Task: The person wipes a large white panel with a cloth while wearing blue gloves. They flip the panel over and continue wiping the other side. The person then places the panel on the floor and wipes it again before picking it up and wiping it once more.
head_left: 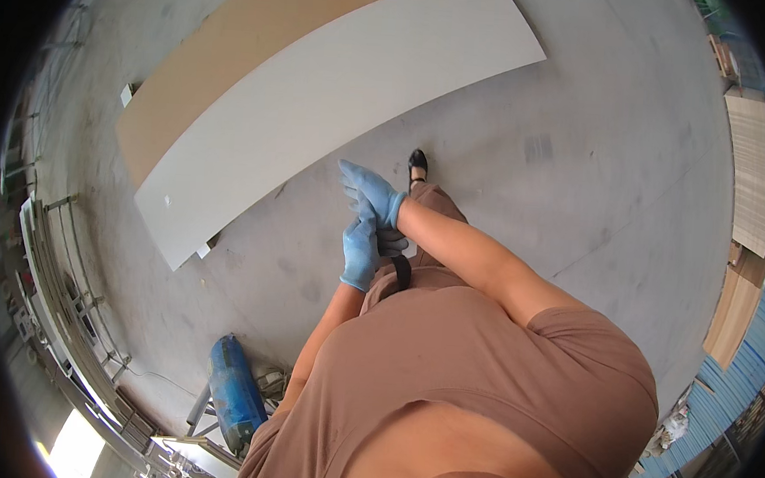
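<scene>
Both my hands wear light blue work gloves with grey on the palm side, and they meet in front of my waist. My right hand points left with its fingers stretched out, holding nothing. Just below it, my left hand reaches up, its thumb against the right glove and its grey fingers curled under the right wrist. It seems to grip that glove near the cuff; the exact hold is partly hidden. Beyond my hands lies a long white panel, partly over a tan board.
Small white blocks show at the boards' edges. A blue cylindrical tank stands at the lower left, near metal racking. Wood-grain panels lean along the blue corrugated wall at right. My shoe rests on the concrete floor.
</scene>
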Available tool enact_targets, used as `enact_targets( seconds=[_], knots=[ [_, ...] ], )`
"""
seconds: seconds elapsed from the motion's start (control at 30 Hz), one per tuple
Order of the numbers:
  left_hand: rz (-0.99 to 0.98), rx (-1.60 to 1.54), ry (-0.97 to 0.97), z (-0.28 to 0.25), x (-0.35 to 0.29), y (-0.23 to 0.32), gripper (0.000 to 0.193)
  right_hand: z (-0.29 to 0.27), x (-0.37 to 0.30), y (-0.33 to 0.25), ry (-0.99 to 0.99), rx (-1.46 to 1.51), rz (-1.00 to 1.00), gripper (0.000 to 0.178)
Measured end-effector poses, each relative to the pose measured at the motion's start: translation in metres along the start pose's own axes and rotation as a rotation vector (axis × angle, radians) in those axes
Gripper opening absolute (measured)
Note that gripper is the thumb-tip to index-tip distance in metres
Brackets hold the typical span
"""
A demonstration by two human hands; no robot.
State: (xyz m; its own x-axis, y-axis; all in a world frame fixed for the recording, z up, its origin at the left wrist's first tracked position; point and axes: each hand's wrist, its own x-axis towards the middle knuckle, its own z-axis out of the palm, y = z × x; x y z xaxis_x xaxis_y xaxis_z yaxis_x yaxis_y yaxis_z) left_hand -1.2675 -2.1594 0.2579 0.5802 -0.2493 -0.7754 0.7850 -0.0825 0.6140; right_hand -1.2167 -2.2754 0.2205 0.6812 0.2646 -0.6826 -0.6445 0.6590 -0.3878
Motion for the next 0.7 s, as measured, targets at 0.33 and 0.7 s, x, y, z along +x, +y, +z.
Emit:
enact_targets(
  seconds=[0.33,0.7],
  knots=[
    [-0.054,-0.036,0.038,0.063,-0.106,-0.073,0.049,-0.056,-0.083,0.073,-0.05,-0.051,0.155,0.096],
    [-0.06,-0.045,-0.055,0.164,-0.174,-0.168,0.057,-0.167,-0.21,0.116,-0.056,-0.028,0.251,0.091]
  ],
)
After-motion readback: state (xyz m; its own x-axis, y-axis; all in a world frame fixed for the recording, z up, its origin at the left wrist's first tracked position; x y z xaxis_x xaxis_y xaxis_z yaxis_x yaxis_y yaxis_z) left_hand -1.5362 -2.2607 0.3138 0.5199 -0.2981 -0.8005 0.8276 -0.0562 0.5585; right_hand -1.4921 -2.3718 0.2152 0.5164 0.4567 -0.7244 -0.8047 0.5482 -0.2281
